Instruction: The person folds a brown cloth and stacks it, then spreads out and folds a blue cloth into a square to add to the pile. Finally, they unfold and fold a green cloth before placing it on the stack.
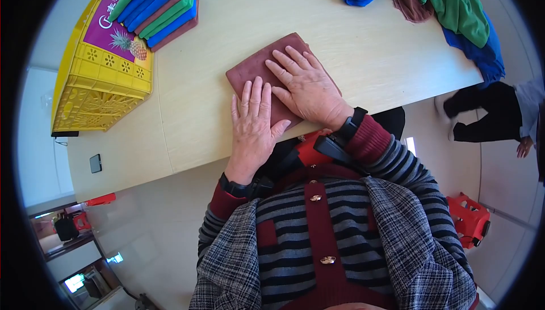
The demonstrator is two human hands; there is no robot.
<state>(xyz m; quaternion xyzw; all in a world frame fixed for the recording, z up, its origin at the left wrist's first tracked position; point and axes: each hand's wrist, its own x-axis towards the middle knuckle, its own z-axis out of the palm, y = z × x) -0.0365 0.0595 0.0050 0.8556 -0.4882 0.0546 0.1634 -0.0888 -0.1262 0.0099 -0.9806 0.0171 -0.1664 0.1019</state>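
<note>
A folded brown towel [254,70] lies flat near the front edge of the table. My left hand [252,120] rests on its lower left part, fingers stretched out. Across its right side lies my right hand [309,86], palm down with the fingers spread. Neither hand grips anything; both press flat on the cloth. To the upper left, a stack of folded towels [170,9] in green, blue and brown leans against a yellow crate. At the upper right, a loose heap of unfolded cloths [454,3] in the same colours hangs partly over the table edge.
The yellow plastic crate [102,91] with a pineapple label stands at the table's left. A small dark phone-like object [95,163] lies near the left corner of the table [193,122]. Another person [494,111] is at the right, beyond the table. A red stool [468,219] stands on the floor.
</note>
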